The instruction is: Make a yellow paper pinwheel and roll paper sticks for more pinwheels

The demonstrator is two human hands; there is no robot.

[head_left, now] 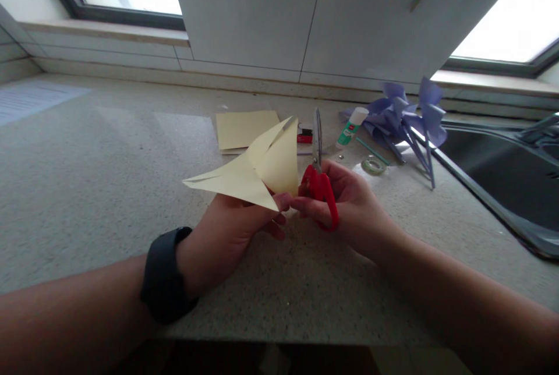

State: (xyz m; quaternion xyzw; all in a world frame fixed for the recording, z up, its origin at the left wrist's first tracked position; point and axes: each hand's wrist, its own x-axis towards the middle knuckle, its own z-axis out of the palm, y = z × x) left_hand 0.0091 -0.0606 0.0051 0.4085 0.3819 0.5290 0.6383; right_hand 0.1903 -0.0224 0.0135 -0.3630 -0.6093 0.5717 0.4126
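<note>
A pale yellow sheet of paper (242, 174), with slits cut in from its corners, is held up off the counter by my left hand (244, 220). The thumb lies along its lower edge, and the paper hides part of the fingers. Red-handled scissors (322, 186) stand blades upward in my right hand (345, 200), and the blades look closed. The tips of my right thumb and left fingers meet near the paper's lower right edge. Behind the cut sheet lie more yellow sheets (244, 127).
Beyond my right hand lie a glue stick (351, 128), a roll of tape (373, 165), a thin green stick (372, 151) and several purple paper pinwheels (399, 113). A small red and black object (304, 133) sits behind the scissors. The sink (502, 188) borders the counter at right. White printed paper (37, 98) lies far left.
</note>
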